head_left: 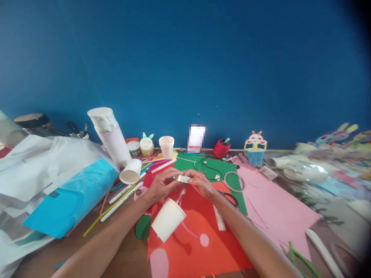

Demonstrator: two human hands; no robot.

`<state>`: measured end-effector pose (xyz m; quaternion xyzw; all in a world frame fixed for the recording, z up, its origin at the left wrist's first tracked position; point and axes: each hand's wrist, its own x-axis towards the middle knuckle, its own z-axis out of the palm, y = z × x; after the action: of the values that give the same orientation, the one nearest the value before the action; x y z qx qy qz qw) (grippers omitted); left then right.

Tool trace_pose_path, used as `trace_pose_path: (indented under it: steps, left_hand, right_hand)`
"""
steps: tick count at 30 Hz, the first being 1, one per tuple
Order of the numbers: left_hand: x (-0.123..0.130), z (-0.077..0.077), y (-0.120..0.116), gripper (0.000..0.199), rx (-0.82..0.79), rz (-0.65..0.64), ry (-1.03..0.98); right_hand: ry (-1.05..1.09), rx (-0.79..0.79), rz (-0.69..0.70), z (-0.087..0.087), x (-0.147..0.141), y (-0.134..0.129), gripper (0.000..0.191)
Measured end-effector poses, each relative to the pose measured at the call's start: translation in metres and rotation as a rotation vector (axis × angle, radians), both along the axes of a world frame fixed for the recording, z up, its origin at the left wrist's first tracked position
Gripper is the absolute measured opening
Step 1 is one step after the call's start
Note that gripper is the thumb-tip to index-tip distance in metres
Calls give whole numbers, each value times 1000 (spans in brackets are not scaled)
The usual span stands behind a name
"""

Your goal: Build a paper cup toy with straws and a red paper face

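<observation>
My left hand (162, 186) and my right hand (201, 183) meet over the work sheets, fingers closed on a small, flat, whitish piece (183, 178), possibly a tape roll; its exact kind is unclear. Just below them a white paper cup (168, 220) lies tilted on an orange-red paper sheet (208, 216). A thin pink strip ending in a pink disc (204, 240) reaches out from the cup. Another short strip with a pale tip (182, 193) sticks up beside its base. Scissors (230, 199) with black and orange handles are partly hidden by my right forearm.
Pens (120, 201) and another paper cup (131, 172) lie at left, near a leaning white bottle (110, 135) and blue wrapped paper (72, 200). Green paper (214, 166) and pink paper (275, 193) spread behind and right. A bunny-topped blue cup (255, 156) stands by the wall.
</observation>
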<state>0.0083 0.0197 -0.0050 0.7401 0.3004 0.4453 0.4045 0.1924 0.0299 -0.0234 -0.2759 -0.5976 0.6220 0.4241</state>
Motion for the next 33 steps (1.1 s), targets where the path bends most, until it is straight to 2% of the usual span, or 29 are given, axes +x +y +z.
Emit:
trace_pose_path:
  steps: [6, 16, 24, 33]
  left_hand:
    - [0, -2, 0, 28, 41, 14, 40]
    - [3, -1, -2, 27, 130, 26, 118]
    - [4, -5, -2, 29, 204, 35, 160]
    - [4, -1, -3, 26, 89, 50, 154]
  right_hand:
    - [-107, 93, -21, 3, 1, -2, 17]
    - [-246, 105, -27, 11, 0, -6, 16]
    - [-395, 171, -88, 7, -2, -7, 12]
    - [-280, 98, -25, 8, 1, -5, 8]
